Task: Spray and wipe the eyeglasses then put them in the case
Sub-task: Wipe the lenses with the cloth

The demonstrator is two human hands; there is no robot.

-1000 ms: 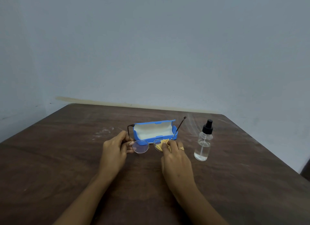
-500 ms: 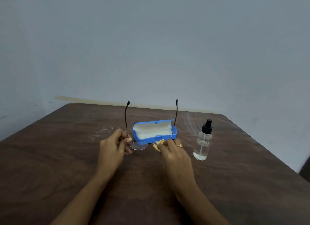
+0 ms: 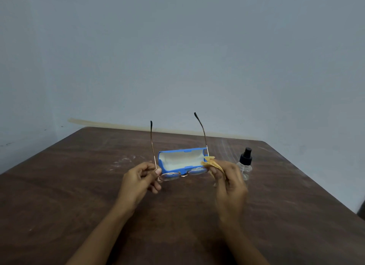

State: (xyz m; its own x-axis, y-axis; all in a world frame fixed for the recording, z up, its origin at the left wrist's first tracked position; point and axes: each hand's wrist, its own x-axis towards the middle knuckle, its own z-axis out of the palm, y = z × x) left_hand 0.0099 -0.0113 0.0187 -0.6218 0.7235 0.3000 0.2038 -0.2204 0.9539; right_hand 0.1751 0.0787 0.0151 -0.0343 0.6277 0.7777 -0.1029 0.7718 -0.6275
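Thin-framed eyeglasses (image 3: 182, 175) hang above the table with both temples pointing up. My left hand (image 3: 141, 179) pinches the frame at its left end. My right hand (image 3: 227, 178) holds a small yellow cloth (image 3: 212, 163) at the right end of the glasses, beside the right lens. Just behind the glasses, an open blue case (image 3: 180, 159) with a pale lining lies on the table. A clear spray bottle (image 3: 245, 163) with a black cap stands to the right, partly hidden by my right hand.
The brown wooden table (image 3: 79, 195) reaches to a plain grey wall behind. Its right edge runs diagonally toward the lower right. Pale smears mark the wood left of the case.
The temples swung up from lying low to standing upright. My right hand with the cloth slid off the right lens to the outer right end of the frame.
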